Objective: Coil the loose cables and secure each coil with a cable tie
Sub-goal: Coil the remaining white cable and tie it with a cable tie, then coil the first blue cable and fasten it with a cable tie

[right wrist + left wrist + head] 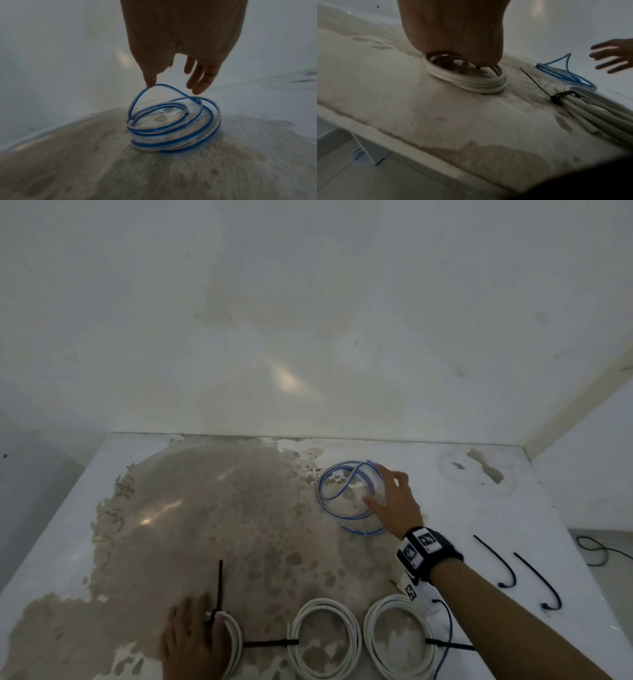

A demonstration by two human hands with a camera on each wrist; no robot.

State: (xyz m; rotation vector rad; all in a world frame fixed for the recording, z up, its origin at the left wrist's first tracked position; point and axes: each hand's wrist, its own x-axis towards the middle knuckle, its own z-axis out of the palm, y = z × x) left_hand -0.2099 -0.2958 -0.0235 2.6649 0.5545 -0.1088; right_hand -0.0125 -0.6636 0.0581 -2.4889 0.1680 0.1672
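Right hand (397,503) spread, fingers straight, thumb tip touching blue cable (173,124) loosely coiled far on tabletop (513,525). Left hand (191,642) flat, grip released, pressing tied white coil (467,75) near edge.

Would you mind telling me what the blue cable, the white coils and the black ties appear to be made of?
Blue cable: looks like clear, glossy flexible plastic with a blue core; the tabletop shows through it.
White coils: probably matte plastic-sheathed cable, smooth and round, bending evenly.
Black ties: likely nylon or similar plastic, thin, dull strips that hold a hooked curve. None of this is certain from looks alone.
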